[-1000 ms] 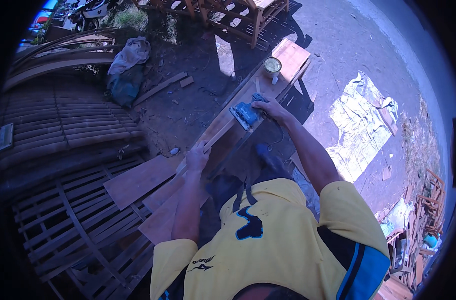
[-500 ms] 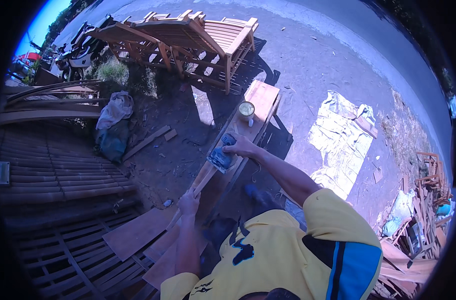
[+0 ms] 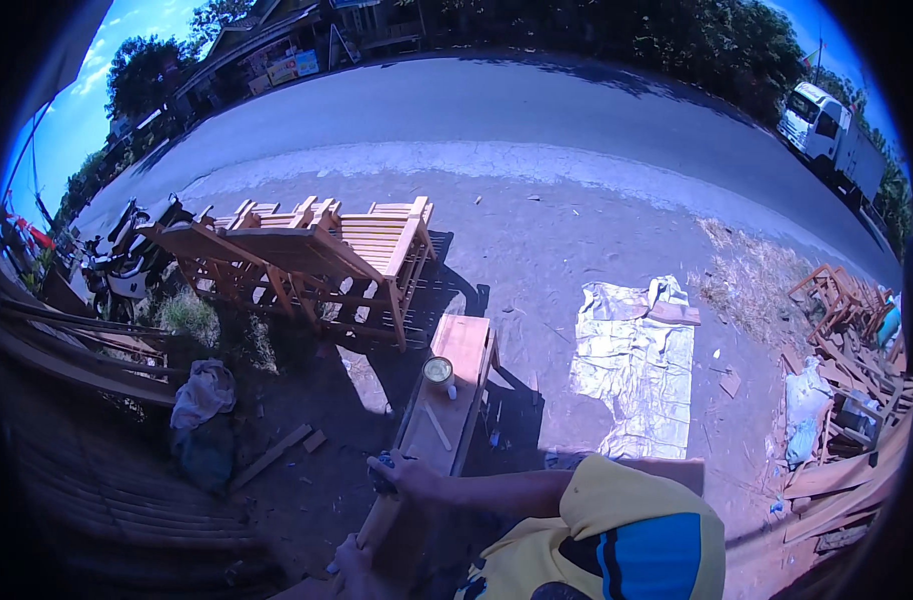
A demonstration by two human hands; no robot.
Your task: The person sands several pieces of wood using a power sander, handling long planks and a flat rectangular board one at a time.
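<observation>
My right hand [image 3: 409, 475] is closed over a blue hand-held power tool [image 3: 383, 482], mostly hidden under the fingers; whether it is a sander or a planer I cannot tell. The tool rests on a long wooden strip [image 3: 379, 522] that slants toward me along a narrow wooden bench [image 3: 462, 340]. Farther down the strip, my left hand [image 3: 353, 562] is wrapped round its near end. Beyond my right hand, an open round can [image 3: 438, 372] and a thin pale stick [image 3: 438, 428] sit on the bench top.
Wooden slatted chairs [image 3: 322, 245] stand past the bench on the left, near a parked motorcycle [image 3: 127, 265]. A pale sheet [image 3: 637, 360] lies on the ground to the right. Scrap wood [image 3: 857, 400] is piled at far right. A truck [image 3: 827, 130] is on the road.
The view has tilted up, bringing the road and truck into sight and shifting the bench and hands lower. My right hand with the power tool has come nearer my left hand along the strip.
</observation>
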